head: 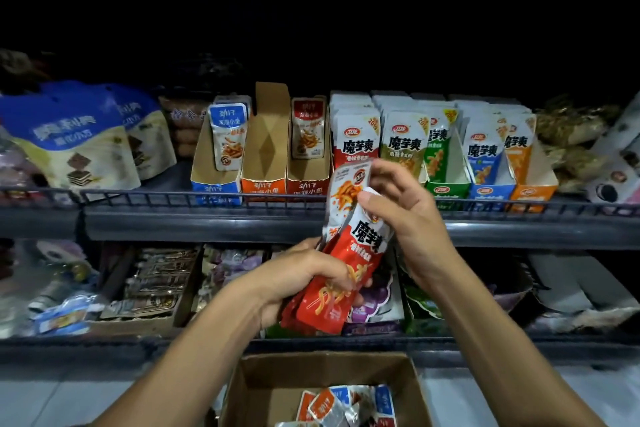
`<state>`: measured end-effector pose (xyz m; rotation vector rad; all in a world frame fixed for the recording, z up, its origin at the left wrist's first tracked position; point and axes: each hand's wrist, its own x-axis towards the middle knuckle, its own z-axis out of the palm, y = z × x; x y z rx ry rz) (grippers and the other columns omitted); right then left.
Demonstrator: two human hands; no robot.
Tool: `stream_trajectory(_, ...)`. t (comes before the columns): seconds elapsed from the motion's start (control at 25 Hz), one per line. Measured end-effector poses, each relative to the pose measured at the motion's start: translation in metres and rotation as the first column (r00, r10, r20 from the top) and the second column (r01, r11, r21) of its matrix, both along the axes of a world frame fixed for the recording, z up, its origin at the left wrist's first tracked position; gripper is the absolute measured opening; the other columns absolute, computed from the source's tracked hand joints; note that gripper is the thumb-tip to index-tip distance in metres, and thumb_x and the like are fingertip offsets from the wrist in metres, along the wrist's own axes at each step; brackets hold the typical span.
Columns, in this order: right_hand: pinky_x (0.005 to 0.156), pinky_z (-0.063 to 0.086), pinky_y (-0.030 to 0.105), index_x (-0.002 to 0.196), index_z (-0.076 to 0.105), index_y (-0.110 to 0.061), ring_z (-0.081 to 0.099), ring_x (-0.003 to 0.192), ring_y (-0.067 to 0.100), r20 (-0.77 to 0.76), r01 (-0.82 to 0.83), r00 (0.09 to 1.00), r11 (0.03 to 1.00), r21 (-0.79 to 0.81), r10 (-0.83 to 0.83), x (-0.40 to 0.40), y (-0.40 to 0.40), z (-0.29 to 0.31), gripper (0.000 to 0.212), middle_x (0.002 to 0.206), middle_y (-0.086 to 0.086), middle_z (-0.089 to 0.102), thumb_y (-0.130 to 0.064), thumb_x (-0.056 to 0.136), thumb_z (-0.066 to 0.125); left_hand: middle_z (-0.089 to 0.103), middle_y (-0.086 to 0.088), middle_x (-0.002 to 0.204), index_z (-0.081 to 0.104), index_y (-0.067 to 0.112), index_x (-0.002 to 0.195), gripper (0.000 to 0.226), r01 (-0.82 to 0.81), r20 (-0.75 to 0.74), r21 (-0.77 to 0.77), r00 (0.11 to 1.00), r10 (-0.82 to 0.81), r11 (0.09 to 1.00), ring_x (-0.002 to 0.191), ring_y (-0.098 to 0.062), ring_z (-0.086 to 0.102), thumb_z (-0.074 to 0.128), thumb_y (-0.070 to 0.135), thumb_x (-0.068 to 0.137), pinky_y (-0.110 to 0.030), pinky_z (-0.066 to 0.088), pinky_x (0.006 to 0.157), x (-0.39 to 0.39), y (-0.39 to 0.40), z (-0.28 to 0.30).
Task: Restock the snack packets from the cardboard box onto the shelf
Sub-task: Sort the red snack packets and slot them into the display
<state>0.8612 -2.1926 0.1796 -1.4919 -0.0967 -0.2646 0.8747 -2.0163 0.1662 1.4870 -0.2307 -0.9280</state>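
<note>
My left hand (304,277) grips a stack of red and white snack packets (332,291) by its lower part, in front of the shelves. My right hand (401,215) pinches the top packet (346,191) of that stack between thumb and fingers, just below the upper shelf rail (194,199). On the upper shelf, a row of matching red packets (356,135) stands straight behind the hands. The cardboard box (263,381) sits open at the bottom centre, with several small orange, blue and silver packets (346,402) inside.
Display trays line the upper shelf: a blue one (214,180), an empty orange one (265,163), a red one (308,180), then green (446,180), blue and orange ones to the right. Large blue bags (69,139) stand at left. The lower shelf (156,288) holds mixed packets.
</note>
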Motion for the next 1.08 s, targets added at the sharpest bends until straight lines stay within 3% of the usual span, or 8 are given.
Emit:
stream_trajectory(0.16, 0.064, 0.055, 0.028, 0.095, 0.066, -0.010, 0.069, 0.075, 0.017, -0.035, -0.019, 0.999, 0.998, 0.061, 0.021, -0.003, -0.002, 0.010, 0.009, 0.089, 0.006, 0.073, -0.009, 0.085, 0.064, 0.076, -0.012, 0.101, 0.057, 0.013, 0.116, 0.046, 0.015, -0.004, 0.009, 1.000, -0.015, 1.000, 0.094, -0.028, 0.072, 0.065, -0.002, 0.074, -0.043, 0.055, 0.089, -0.001, 0.000, 0.000)
stream_trajectory(0.32, 0.066, 0.058, 0.035, 0.117, 0.053, -0.020, 0.069, 0.071, 0.011, -0.098, 0.367, 0.928, 0.843, 0.394, -0.359, -0.002, -0.013, 0.009, 0.019, 0.085, -0.004, 0.070, -0.025, 0.100, 0.048, 0.074, -0.015, 0.107, 0.056, 0.010, 0.122, 0.059, -0.049, -0.025, -0.045, 0.999, 0.048, 0.998, 0.093, -0.027, 0.071, 0.068, 0.005, 0.065, -0.044, 0.054, 0.090, 0.000, 0.002, 0.000)
stream_trajectory(0.4, 0.060, 0.059, 0.038, 0.123, 0.049, -0.027, 0.069, 0.077, 0.017, -0.190, 0.467, 0.883, 0.771, 0.433, -0.428, -0.002, -0.022, 0.009, 0.022, 0.095, -0.001, 0.068, -0.028, 0.102, 0.044, 0.075, -0.015, 0.104, 0.059, 0.008, 0.118, 0.052, -0.166, -0.085, -0.117, 0.984, 0.157, 0.979, 0.088, -0.026, 0.070, 0.069, 0.007, 0.066, -0.042, 0.053, 0.089, 0.001, 0.003, 0.004)
stream_trajectory(0.52, 0.046, 0.055, 0.032, 0.127, 0.045, -0.024, 0.069, 0.069, 0.018, -0.325, 0.399, 0.903, 0.830, 0.390, -0.282, -0.005, -0.014, 0.000, 0.029, 0.097, 0.005, 0.068, -0.019, 0.099, 0.051, 0.074, -0.017, 0.099, 0.067, 0.005, 0.108, 0.033, -0.382, -0.236, -0.228, 0.914, 0.330, 0.895, 0.080, -0.027, 0.068, 0.066, 0.020, 0.078, -0.039, 0.053, 0.080, 0.008, 0.001, 0.005)
stream_trajectory(0.68, 0.059, 0.056, 0.029, 0.124, 0.054, -0.012, 0.072, 0.081, 0.019, -0.344, 0.162, 0.938, 0.921, 0.355, -0.032, -0.010, 0.007, -0.007, 0.047, 0.101, 0.009, 0.074, 0.008, 0.082, 0.063, 0.075, -0.012, 0.095, 0.070, 0.010, 0.105, 0.034, -0.506, -0.325, -0.270, 0.849, 0.417, 0.819, 0.076, -0.027, 0.069, 0.069, 0.037, 0.085, -0.040, 0.055, 0.074, 0.009, -0.006, 0.003)
stream_trajectory(0.88, 0.049, 0.054, 0.029, 0.113, 0.062, -0.015, 0.069, 0.078, 0.026, -0.253, 0.174, 0.958, 0.977, 0.126, -0.138, -0.012, 0.014, -0.004, 0.018, 0.097, 0.013, 0.074, -0.014, 0.097, 0.054, 0.076, -0.011, 0.087, 0.069, 0.012, 0.104, 0.022, -0.617, -0.375, -0.386, 0.784, 0.495, 0.686, 0.064, -0.025, 0.071, 0.063, 0.028, 0.089, -0.036, 0.057, 0.066, 0.013, -0.007, 0.009)
stream_trajectory(1.0, 0.044, 0.055, 0.030, 0.115, 0.055, -0.020, 0.070, 0.071, 0.025, -0.236, 0.056, 0.971, 0.996, 0.063, -0.039, -0.011, 0.011, 0.018, 0.024, 0.092, 0.004, 0.074, -0.005, 0.096, 0.052, 0.073, -0.016, 0.096, 0.067, 0.005, 0.112, 0.034, -0.633, -0.404, -0.448, 0.773, 0.489, 0.631, 0.071, -0.030, 0.069, 0.060, 0.030, 0.091, -0.039, 0.055, 0.076, 0.028, 0.003, 0.015)
stream_trajectory(1.08, 0.048, 0.056, 0.029, 0.111, 0.055, -0.023, 0.072, 0.075, 0.023, -0.214, 0.030, 0.976, 0.995, -0.099, -0.051, -0.001, 0.008, 0.044, 0.037, 0.099, 0.002, 0.072, 0.006, 0.088, 0.058, 0.071, -0.017, 0.095, 0.065, 0.005, 0.112, 0.034, -0.637, -0.385, -0.481, 0.771, 0.508, 0.602, 0.076, -0.031, 0.068, 0.059, 0.031, 0.091, -0.040, 0.053, 0.075, 0.046, 0.016, 0.023)
